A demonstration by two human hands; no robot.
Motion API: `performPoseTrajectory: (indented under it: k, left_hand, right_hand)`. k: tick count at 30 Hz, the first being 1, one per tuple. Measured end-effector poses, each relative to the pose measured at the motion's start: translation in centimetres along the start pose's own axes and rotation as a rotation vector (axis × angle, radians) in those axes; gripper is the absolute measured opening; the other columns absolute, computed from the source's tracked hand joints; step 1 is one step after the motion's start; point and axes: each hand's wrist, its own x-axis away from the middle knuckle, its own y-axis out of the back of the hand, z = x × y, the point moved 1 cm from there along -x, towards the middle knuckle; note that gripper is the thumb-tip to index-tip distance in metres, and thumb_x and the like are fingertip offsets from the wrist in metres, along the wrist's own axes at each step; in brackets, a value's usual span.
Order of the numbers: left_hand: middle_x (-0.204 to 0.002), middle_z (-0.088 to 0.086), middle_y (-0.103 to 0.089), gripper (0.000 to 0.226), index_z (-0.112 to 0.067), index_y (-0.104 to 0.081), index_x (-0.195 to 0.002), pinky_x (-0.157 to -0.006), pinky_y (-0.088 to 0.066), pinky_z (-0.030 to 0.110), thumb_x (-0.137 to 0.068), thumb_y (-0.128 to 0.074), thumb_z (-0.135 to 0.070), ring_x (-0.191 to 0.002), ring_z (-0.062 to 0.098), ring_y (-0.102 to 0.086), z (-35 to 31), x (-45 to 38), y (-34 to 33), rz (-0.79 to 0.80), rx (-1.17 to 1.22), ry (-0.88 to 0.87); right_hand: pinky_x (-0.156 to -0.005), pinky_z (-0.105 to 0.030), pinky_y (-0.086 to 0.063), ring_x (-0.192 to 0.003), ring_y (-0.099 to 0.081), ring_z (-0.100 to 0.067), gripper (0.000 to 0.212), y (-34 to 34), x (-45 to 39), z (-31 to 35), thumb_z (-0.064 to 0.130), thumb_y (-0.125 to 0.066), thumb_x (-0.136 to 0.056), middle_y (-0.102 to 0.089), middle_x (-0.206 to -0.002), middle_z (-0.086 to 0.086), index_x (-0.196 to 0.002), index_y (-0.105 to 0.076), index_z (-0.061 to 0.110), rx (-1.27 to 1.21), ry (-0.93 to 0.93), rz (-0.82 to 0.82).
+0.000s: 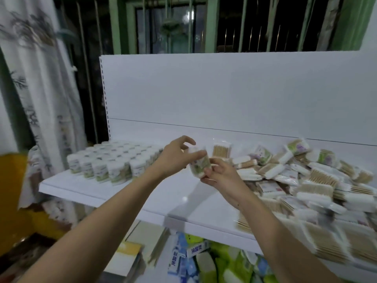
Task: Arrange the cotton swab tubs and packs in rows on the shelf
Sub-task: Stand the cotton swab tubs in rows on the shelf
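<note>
Both hands hold one cotton swab tub (199, 164) above the middle of the white shelf (106, 186). My left hand (175, 158) grips its top with thumb and fingers. My right hand (220, 176) pinches its lower end from the right. Several tubs (108, 162) stand in neat rows on the shelf's left part. A loose heap of swab packs and tubs (302, 180) covers the right part. One clear pack (221, 150) stands upright just behind the held tub.
A white back panel (224, 94) rises behind the shelf. Below the shelf lie boxes and coloured packets (189, 256). A patterned curtain (34, 78) hangs at the left. Bare shelf surface shows between the rows and the heap.
</note>
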Motion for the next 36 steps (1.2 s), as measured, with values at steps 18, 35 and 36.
performPoseTrajectory:
  k: [18,35,36]
  left_hand:
    - [-0.126,0.004,-0.056,0.040,-0.010,-0.058,-0.124,-0.091,-0.040,0.031,-0.090,-0.063,-0.031,-0.116,0.027,-0.044,18.2,2.0,11.8,-0.117,-0.783,-0.144]
    - [-0.102,0.007,-0.066,0.047,-0.010,-0.069,-0.104,-0.071,-0.050,0.040,-0.067,-0.084,-0.035,-0.097,0.031,-0.062,18.1,-0.2,11.0,-0.181,-0.824,-0.386]
    - [-0.105,0.005,-0.066,0.046,-0.012,-0.068,-0.108,-0.076,-0.048,0.040,-0.074,-0.079,-0.039,-0.102,0.029,-0.060,17.1,-0.1,10.7,-0.186,-0.803,-0.406]
  right_hand:
    - [-0.112,-0.030,-0.030,-0.138,-0.040,-0.019,0.047,-15.0,-6.2,-11.9,0.038,-0.040,-0.104,-0.042,-0.152,0.001,-0.147,-0.042,0.018,1.239,-0.075,0.043]
    - [-0.099,-0.020,-0.036,-0.124,-0.052,-0.013,0.035,-13.9,-6.5,-10.7,0.032,-0.055,-0.100,-0.057,-0.136,0.002,-0.132,-0.058,0.021,0.898,-0.157,-0.063]
    - [-0.095,-0.021,-0.040,-0.116,-0.057,-0.013,0.029,-13.4,-6.6,-9.7,0.028,-0.057,-0.099,-0.061,-0.129,0.000,-0.126,-0.062,0.018,0.852,-0.142,-0.113]
